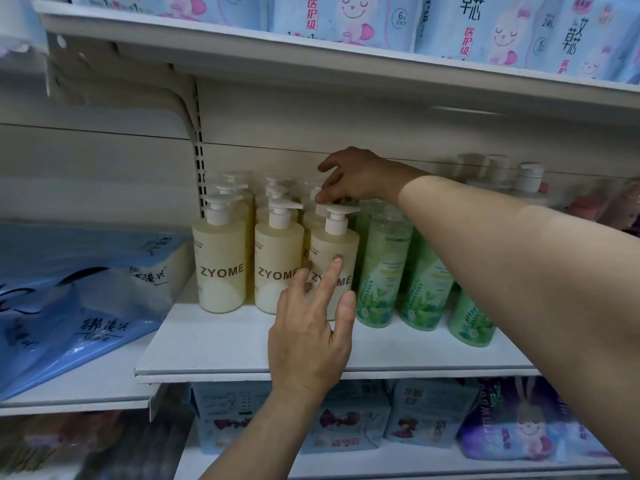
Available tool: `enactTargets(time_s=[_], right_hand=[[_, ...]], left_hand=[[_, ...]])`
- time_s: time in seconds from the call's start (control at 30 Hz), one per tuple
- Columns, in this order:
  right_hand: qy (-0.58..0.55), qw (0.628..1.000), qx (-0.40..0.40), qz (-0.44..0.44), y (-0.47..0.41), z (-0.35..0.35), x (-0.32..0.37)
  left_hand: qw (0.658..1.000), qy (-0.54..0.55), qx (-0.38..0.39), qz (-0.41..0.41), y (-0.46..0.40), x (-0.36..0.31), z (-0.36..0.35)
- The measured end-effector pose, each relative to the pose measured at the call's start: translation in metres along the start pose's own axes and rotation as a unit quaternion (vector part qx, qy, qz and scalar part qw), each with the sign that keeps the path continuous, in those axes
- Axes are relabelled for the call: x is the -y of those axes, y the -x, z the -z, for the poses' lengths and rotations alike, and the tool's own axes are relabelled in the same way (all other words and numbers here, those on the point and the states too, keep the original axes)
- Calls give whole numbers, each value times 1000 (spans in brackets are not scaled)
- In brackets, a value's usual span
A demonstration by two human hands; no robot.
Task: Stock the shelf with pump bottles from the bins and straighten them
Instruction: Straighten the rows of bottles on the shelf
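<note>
Head view: left hand [311, 337] lies with straight fingers touching the label of the rightmost front cream bottle [334, 268], which stands upright on the white shelf [225, 355]. Right hand [356, 176] reaches over from the right, fingertips pinching a pump head just behind that bottle. Green bottles [382, 271] stand just beside it.

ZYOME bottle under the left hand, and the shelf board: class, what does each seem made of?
ZYOME bottle: probably matte translucent plastic; creamy liquid shows through, white plastic pump.
Shelf board: likely white-painted metal; thin folded front lip, smooth satin surface.
</note>
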State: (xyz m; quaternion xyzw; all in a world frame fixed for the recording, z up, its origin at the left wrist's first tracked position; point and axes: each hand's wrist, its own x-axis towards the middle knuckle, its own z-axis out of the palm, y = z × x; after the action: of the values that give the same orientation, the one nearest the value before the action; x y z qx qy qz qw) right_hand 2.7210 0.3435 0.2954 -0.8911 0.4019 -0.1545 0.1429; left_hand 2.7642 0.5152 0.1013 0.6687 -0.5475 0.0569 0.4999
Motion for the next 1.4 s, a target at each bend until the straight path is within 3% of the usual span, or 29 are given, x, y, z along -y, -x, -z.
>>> enactTargets(time_s=[0.3, 1.17, 1.4], right_hand=[[56, 998, 8, 2, -1, 0, 15], [25, 1000, -4, 5, 2, -1, 2], [-25, 996, -81, 33, 29, 5, 15]], left_hand=[[1000, 4, -2, -4, 0, -1, 1], [1000, 3, -15, -8, 0, 0, 0], [998, 43, -22, 31, -2, 0, 2]])
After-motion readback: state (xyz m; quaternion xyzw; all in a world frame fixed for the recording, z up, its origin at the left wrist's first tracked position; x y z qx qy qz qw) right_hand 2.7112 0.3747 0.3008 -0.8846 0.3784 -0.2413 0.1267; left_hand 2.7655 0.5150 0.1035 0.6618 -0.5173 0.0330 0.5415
